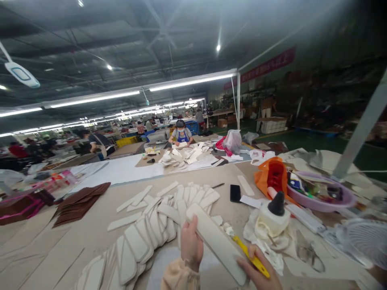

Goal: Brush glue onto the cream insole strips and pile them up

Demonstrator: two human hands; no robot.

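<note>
My left hand (191,245) grips the upper end of a long white strip piece (216,241) with rounded ends, fingers curled on its edge. My right hand (258,273), at the bottom edge, supports the strip's lower end and holds a yellow tool (250,257) along it. Both hands hover over a curved row of several overlapping white strip pieces (145,237) laid on the tan table (75,241).
A glue bottle with a black cap (273,215) stands on rags at right, beside an orange bag (272,175), a pink basin (320,197) and scissors (308,251). A black phone (235,193) lies ahead. Brown pieces (80,201) are stacked at left. A person (181,135) works at the table's far end.
</note>
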